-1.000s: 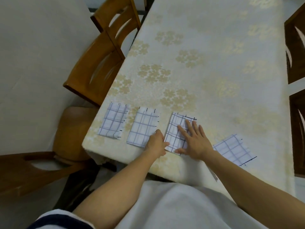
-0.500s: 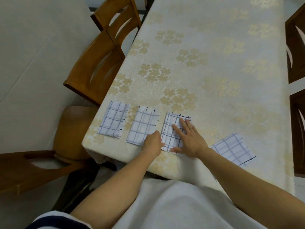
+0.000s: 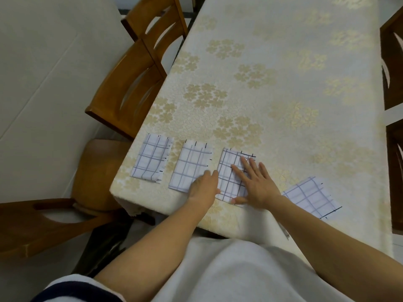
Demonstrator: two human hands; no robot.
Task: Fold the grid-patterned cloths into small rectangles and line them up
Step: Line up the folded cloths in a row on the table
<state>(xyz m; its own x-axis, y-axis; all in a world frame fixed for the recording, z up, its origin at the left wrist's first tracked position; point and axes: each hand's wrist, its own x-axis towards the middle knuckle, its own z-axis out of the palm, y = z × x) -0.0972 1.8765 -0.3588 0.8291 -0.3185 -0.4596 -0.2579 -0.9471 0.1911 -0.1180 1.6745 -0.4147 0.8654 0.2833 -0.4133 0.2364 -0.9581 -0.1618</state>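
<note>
Three folded grid-patterned cloths lie in a row near the table's front left corner: the left cloth [image 3: 151,158], the middle cloth [image 3: 189,165] and the third cloth [image 3: 229,173]. My right hand [image 3: 256,184] presses flat on the third cloth with straight fingers. At that cloth's left edge rests my left hand [image 3: 205,185], its fingers partly hidden, overlapping the middle cloth's near corner. A fourth grid cloth [image 3: 311,196] lies to the right by the front edge, partly under my right forearm.
The table [image 3: 272,88] wears a cream cloth with gold flowers. Wooden chairs [image 3: 135,83] stand along its left side, another chair [image 3: 32,223] at the near left, dark chairs [image 3: 394,62] at the right.
Both hands have slid the third cloth leftward, closer to the middle cloth, and turned it straighter in line with the row.
</note>
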